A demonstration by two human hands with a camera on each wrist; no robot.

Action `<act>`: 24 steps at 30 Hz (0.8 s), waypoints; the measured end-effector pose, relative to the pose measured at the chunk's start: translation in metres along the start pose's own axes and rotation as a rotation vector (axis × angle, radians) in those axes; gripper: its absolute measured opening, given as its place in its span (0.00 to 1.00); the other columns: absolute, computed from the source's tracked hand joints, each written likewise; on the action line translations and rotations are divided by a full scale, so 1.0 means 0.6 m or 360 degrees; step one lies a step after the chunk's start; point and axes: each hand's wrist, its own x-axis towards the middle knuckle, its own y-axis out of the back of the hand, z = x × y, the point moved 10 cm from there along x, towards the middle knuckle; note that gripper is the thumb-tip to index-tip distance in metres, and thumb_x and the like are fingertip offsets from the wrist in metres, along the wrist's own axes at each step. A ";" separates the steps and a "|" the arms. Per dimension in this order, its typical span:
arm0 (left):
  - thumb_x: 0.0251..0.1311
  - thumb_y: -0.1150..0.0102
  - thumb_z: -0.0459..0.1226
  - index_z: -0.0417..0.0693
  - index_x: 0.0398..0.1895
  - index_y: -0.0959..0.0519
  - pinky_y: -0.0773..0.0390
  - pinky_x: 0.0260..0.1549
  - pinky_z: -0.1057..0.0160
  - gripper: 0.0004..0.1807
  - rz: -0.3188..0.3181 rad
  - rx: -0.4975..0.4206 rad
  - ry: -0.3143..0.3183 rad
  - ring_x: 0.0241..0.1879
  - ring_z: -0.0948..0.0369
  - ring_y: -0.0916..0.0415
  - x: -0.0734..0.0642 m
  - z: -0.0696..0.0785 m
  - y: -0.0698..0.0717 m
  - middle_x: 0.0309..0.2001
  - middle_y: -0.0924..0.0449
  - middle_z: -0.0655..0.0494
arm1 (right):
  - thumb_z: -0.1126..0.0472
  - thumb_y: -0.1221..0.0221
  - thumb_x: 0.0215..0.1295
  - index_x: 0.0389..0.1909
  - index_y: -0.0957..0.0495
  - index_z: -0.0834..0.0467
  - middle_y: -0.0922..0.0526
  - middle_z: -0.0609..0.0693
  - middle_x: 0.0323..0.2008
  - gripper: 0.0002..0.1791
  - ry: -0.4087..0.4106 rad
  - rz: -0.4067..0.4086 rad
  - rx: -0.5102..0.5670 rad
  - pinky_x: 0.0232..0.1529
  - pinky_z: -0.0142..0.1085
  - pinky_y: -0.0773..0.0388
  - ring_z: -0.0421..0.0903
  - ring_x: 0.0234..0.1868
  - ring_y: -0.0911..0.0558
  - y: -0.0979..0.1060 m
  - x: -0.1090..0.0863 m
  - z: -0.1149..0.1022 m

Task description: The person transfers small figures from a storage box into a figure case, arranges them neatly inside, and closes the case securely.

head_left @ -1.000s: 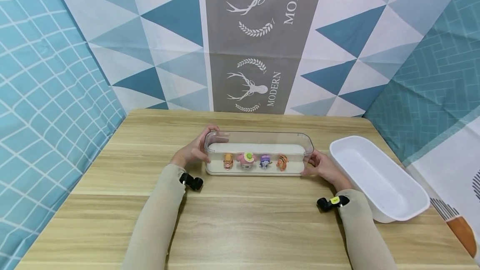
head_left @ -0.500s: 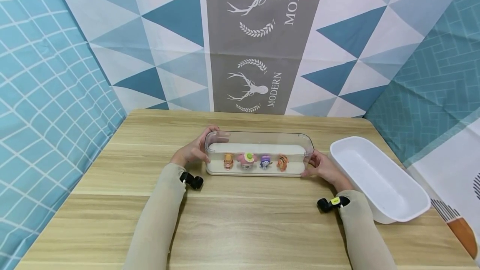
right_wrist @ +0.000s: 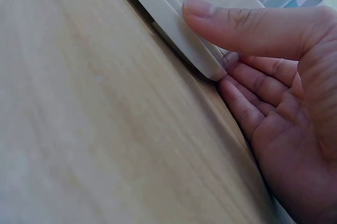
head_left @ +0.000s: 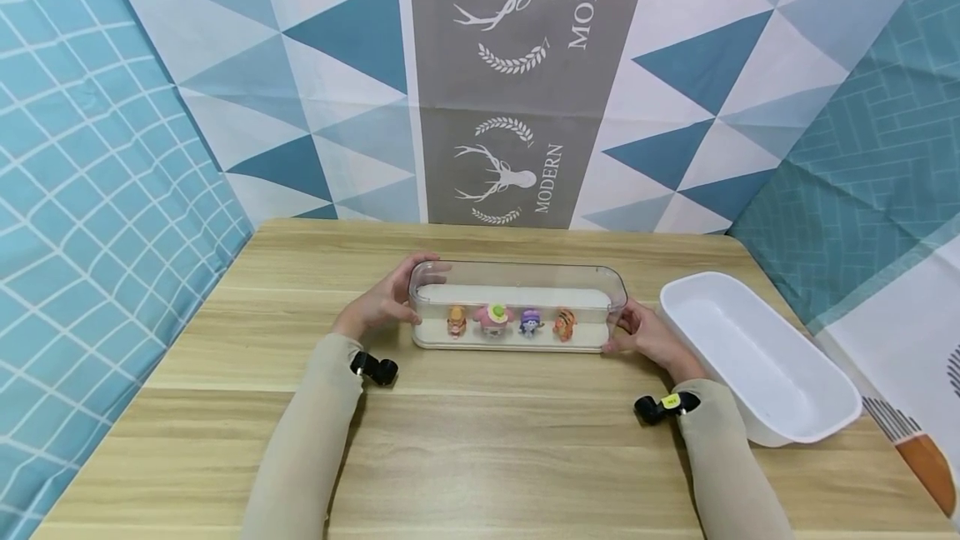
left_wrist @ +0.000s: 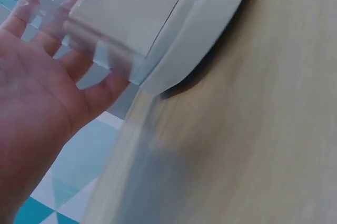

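A long storage box (head_left: 517,275) with clear, smoky walls and a cream base sits near the table's far middle. Several small toy figures (head_left: 493,322) stand in a row at its front, seen through the near wall. My left hand (head_left: 382,302) holds the box's left end, thumb at the front corner and fingers behind. In the left wrist view the fingers (left_wrist: 100,95) show partly through the clear wall. My right hand (head_left: 651,336) grips the right end low down. In the right wrist view its thumb (right_wrist: 242,24) lies over the cream edge, with fingertips at the lower corner.
A white plastic tub (head_left: 757,357), open at the top, stands at the right, close beside my right forearm. The wooden table (head_left: 510,440) has its far edge just behind the box. Patterned cloth (head_left: 495,90) hangs behind it and on both sides.
My left hand and forearm have shifted slightly to the left, and the box's left end sits a touch higher in view. The right hand and the figures look unchanged.
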 end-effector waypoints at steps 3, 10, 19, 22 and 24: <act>0.38 0.36 0.19 0.46 0.75 0.47 0.33 0.62 0.56 0.56 0.0057 0.0074 0.0050 0.71 0.37 0.51 -0.003 0.004 0.003 0.74 0.49 0.34 | 0.77 0.27 0.43 0.59 0.35 0.75 0.25 0.64 0.56 0.40 -0.0008 0.0002 0.0012 0.57 0.23 0.33 0.32 0.53 0.26 0.001 -0.001 -0.003; 0.41 0.35 0.18 0.40 0.77 0.53 0.38 0.63 0.41 0.57 0.0144 0.0230 0.0175 0.71 0.38 0.49 -0.012 0.008 0.007 0.74 0.47 0.34 | 0.76 0.26 0.44 0.51 0.34 0.74 0.27 0.66 0.57 0.34 -0.0028 -0.0004 -0.0012 0.57 0.23 0.34 0.35 0.56 0.27 -0.001 -0.003 -0.005; 0.44 0.36 0.18 0.43 0.79 0.53 0.29 0.58 0.45 0.57 0.0213 0.0232 0.0332 0.70 0.38 0.46 -0.020 0.011 0.005 0.74 0.47 0.36 | 0.74 0.27 0.46 0.67 0.38 0.73 0.28 0.69 0.61 0.45 -0.0053 -0.0060 -0.0093 0.63 0.31 0.36 0.59 0.66 0.32 -0.006 0.001 -0.005; 0.44 0.36 0.18 0.44 0.79 0.53 0.27 0.56 0.47 0.57 0.0215 0.0221 0.0352 0.69 0.37 0.45 -0.021 0.011 0.005 0.75 0.47 0.36 | 0.75 0.28 0.46 0.63 0.37 0.73 0.26 0.69 0.59 0.42 -0.0047 -0.0084 -0.0087 0.61 0.28 0.35 0.59 0.65 0.32 -0.007 0.002 -0.008; 0.45 0.37 0.18 0.45 0.79 0.53 0.27 0.56 0.46 0.57 0.0210 0.0227 0.0363 0.70 0.37 0.45 -0.021 0.011 0.003 0.75 0.48 0.37 | 0.76 0.28 0.45 0.59 0.36 0.74 0.25 0.68 0.57 0.38 -0.0035 -0.0104 -0.0086 0.57 0.25 0.34 0.55 0.63 0.29 -0.009 0.001 -0.012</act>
